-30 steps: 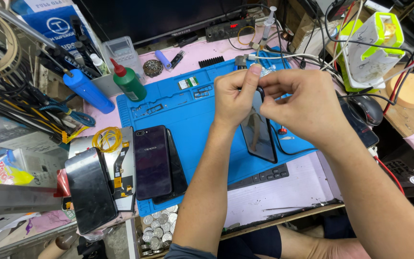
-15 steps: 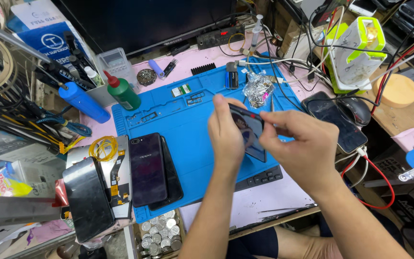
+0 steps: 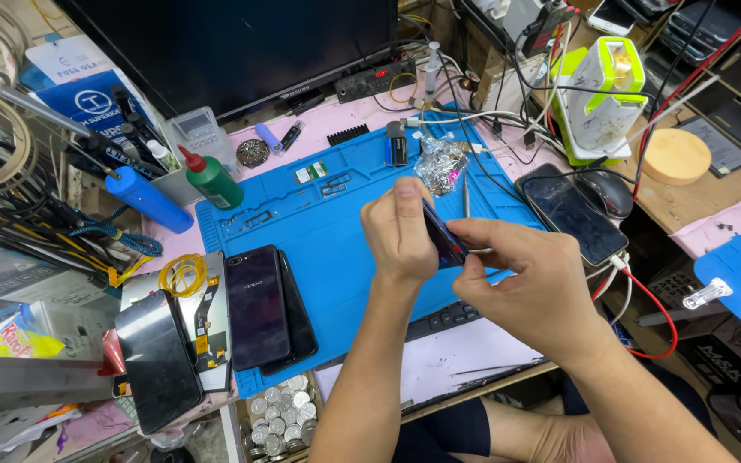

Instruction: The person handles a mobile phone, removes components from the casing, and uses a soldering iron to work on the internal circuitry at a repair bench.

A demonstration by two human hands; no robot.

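A: Entry, head view. Landmark: blue work mat [image 3: 336, 223]. Both hands are raised over its right half. Left hand [image 3: 400, 231] grips a dark phone [image 3: 442, 237] edge-on, thumb up along the near side, fingers closed round the back. Right hand [image 3: 516, 274] pinches a thin metal tool [image 3: 477, 251] between thumb and forefinger, its tip at the phone's right edge.

B: Is the tool actually inside the seam?

A: Cannot tell; the fingers hide the contact point. The phone looks to be in 1 piece, no panel visibly lifted.

B: So how far along?

A: My judgement: early. The edge is being worked, nothing appears separated yet; opening the phone and whatever follows is left.

B: Rest of the bench?

A: On the mat's left edge, 2 dark phones stacked [image 3: 266, 307]. Just off that edge, a loose screen with flex cable [image 3: 169, 343] and a yellow wire coil [image 3: 182, 274]. At the far left corner, a green bottle with red cap [image 3: 212, 180]. On the far edge, a crumpled clear bag [image 3: 439, 165]. Right of the mat, another phone on a cable [image 3: 569, 213]. Below its near edge, a tray of coins [image 3: 276, 416].
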